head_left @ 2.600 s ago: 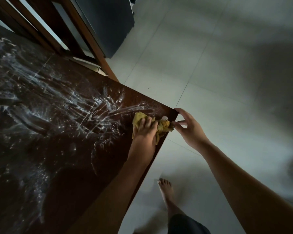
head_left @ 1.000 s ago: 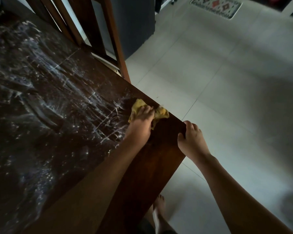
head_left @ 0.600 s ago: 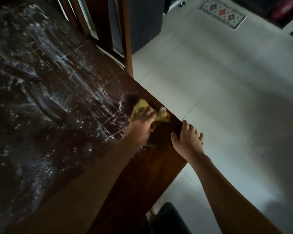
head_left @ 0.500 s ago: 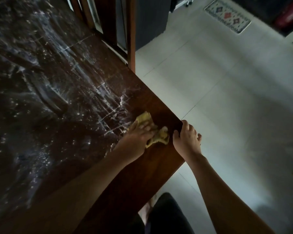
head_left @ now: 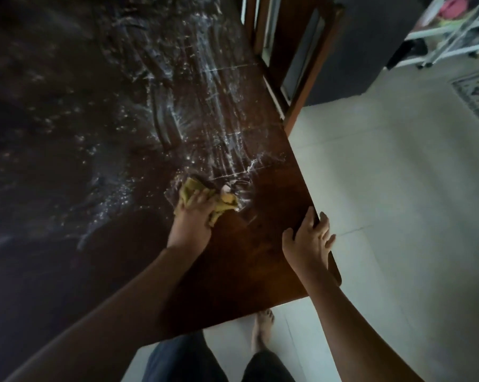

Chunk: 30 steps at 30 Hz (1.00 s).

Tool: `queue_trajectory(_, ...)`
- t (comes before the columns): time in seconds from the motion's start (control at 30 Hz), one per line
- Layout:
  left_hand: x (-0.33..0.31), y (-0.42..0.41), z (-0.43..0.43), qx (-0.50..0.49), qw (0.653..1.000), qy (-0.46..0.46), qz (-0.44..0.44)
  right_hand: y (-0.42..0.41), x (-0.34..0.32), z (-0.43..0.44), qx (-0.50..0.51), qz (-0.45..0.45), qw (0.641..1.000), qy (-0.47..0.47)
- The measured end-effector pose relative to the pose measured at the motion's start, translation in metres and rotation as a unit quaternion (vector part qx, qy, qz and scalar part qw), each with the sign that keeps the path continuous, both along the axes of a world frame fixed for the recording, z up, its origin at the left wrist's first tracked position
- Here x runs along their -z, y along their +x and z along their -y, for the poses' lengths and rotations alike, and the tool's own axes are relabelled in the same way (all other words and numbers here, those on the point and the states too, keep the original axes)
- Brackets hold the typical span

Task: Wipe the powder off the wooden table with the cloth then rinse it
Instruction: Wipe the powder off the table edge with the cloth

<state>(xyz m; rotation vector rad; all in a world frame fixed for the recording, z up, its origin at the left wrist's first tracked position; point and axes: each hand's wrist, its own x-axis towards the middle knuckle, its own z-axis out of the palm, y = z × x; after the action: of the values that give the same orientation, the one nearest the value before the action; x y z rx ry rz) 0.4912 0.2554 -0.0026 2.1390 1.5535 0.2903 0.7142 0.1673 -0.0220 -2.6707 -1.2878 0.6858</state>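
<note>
The dark wooden tabletop fills the left of the view, clean near the corner and streaked with white powder farther in. The right hand lies spread and empty on the table's edge, bracing. The left hand presses down on the crumpled yellow cloth, grasping it at the powder's border. Overlapping strokes, drawn toward the edge with steady pressure, should gather the powder rather than smear it.
</note>
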Motion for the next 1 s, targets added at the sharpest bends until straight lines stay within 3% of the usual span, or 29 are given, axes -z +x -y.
queue_trajectory(0.13, 0.026, 0.004, 0.068, 0.149, 0.989, 0.005, -0.012, 0.01, 0.007, 0.004, -0.116, 0.004, 0.993, 0.003)
queue_trajectory(0.2, 0.03, -0.019, 0.075, 0.148, 0.989, 0.015, -0.023, 0.013, 0.011, 0.007, -0.182, 0.024, 0.983, 0.028)
queue_trajectory(0.3, 0.019, -0.062, 0.07, -0.035, 0.999, 0.014, -0.021, 0.005, 0.016, 0.006, -0.272, 0.031, 0.96, 0.065)
queue_trajectory(0.4, 0.011, -0.08, 0.074, -0.257, 0.966, 0.007, -0.013, -0.009, 0.022, 0.002, -0.295, 0.032, 0.952, 0.078)
queue_trajectory(0.47, 0.008, -0.058, 0.087, -0.324, 0.946, -0.005, -0.006, -0.015, 0.024, 0.001, -0.286, 0.035, 0.953, 0.09)
queue_trajectory(0.67, 0.014, -0.004, 0.082, -0.136, 0.99, -0.02, 0.028, -0.005, 0.025, -0.007, -0.212, -0.088, 0.956, 0.181)
queue_trajectory(0.77, 0.016, -0.009, 0.048, -0.235, 0.971, -0.033, 0.027, 0.027, 0.028, -0.012, -0.243, -0.144, 0.938, 0.199)
queue_trajectory(0.83, 0.014, 0.012, 0.035, -0.256, 0.966, -0.03, -0.009, 0.048, 0.031, -0.014, -0.317, -0.123, 0.921, 0.192)
queue_trajectory(0.9, 0.012, 0.044, 0.035, -0.183, 0.982, -0.035, -0.013, 0.057, 0.034, -0.016, -0.358, -0.083, 0.909, 0.199)
queue_trajectory(1.0, 0.012, 0.07, 0.051, 0.002, 0.999, -0.052, -0.01, 0.053, 0.035, -0.016, -0.311, -0.091, 0.921, 0.218)
